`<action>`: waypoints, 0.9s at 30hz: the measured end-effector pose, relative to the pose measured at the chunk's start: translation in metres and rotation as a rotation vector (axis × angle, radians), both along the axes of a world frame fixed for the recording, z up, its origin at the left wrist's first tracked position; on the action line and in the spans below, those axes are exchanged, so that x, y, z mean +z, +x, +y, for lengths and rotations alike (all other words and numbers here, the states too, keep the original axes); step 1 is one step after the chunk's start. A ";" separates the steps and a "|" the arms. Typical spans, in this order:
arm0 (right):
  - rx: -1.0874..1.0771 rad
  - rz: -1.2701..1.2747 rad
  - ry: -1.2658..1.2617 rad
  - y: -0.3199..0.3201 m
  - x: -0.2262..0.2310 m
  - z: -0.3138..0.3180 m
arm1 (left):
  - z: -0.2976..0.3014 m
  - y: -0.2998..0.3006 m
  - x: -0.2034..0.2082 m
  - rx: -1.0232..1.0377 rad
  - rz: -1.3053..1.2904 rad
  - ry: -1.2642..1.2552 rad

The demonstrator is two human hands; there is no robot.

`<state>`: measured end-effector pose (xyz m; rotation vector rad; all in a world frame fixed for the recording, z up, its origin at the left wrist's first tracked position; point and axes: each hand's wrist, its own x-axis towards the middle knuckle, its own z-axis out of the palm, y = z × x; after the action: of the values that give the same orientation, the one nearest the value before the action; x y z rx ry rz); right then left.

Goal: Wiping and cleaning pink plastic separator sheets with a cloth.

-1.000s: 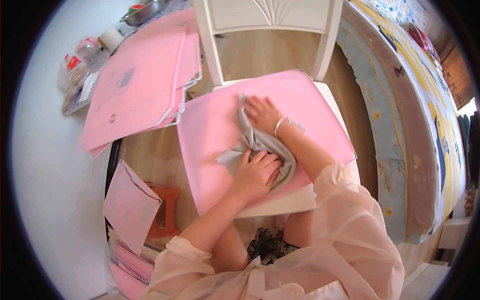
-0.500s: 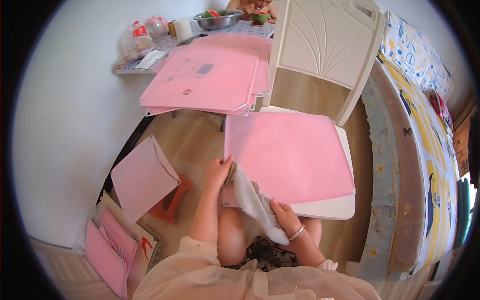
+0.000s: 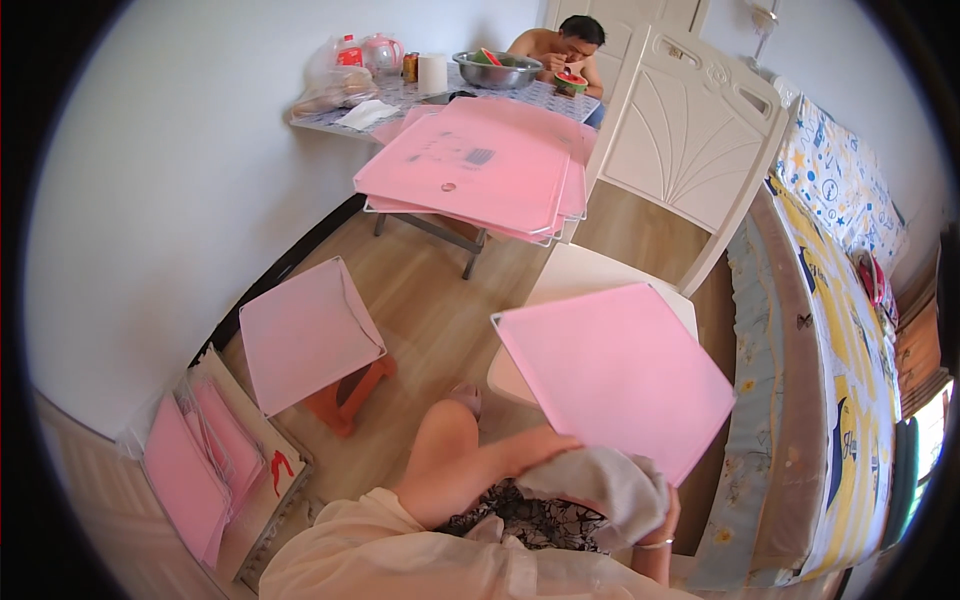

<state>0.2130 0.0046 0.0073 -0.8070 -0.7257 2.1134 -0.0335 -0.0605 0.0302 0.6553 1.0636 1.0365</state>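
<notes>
A pink square panel (image 3: pixel 620 370) with a thin pale frame is tilted in front of me, above the seat of the white chair. A grey cloth (image 3: pixel 600 490) is folded over its near edge. My left hand (image 3: pixel 540 448) is closed on the cloth at the panel's near left side, its fingertips partly hidden. At the near right corner my right hand (image 3: pixel 668 520), with a bracelet at the wrist, grips the panel and the cloth together. The cloth hides part of that grip.
Several pink panels (image 3: pixel 480 160) lie stacked ahead, by a table (image 3: pixel 330 122) with a metal bowl (image 3: pixel 497 72), where a person (image 3: pixel 570 50) sits. The white chair (image 3: pixel 690 140) stands before me, a bed (image 3: pixel 850 360) right. Left are an orange stool (image 3: pixel 350 400) bearing a panel (image 3: pixel 310 335) and more panels (image 3: pixel 185 480).
The panel has been lifted off the chair seat and turned so one corner points toward me. Both hands have moved right with the cloth. My view has shifted, showing more of the person.
</notes>
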 end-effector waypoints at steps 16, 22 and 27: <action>-0.258 -0.250 0.640 0.041 0.057 0.049 | -0.060 0.032 0.070 0.164 -0.044 0.409; 0.178 -0.109 0.537 -0.116 0.097 0.085 | -0.061 -0.014 0.087 0.667 -0.134 0.323; 0.331 0.078 0.081 -0.193 0.093 0.078 | -0.027 -0.072 0.071 0.876 -0.206 0.551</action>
<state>0.0203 0.0822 0.1001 -0.5878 -0.9494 2.3744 -0.1053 -0.0871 0.1010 0.4865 0.8808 2.1591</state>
